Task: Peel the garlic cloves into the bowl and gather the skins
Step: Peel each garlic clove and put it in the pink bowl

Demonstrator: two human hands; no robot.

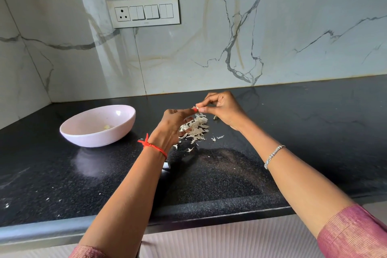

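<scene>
Two hands meet above the heap of skins (195, 129) on the black counter (293, 132). The right hand (225, 109) has its fingers curled, thumb and forefinger clamped on a garlic clove (198, 107). The left hand (173, 120) reaches a forefinger to the clove's near tip, its other fingers loosely apart; from my station I cannot tell whether its hidden thumb closes a pinch there. I judge the step in hand to be stripping skin from this clove. The pink bowl (125, 110) stands well apart to the left, with at least one pale peeled clove (107, 126) inside. Next move, as I see it: free the remaining skin over the heap, then carry the bare clove left, past the bowl's rim, before letting go.
</scene>
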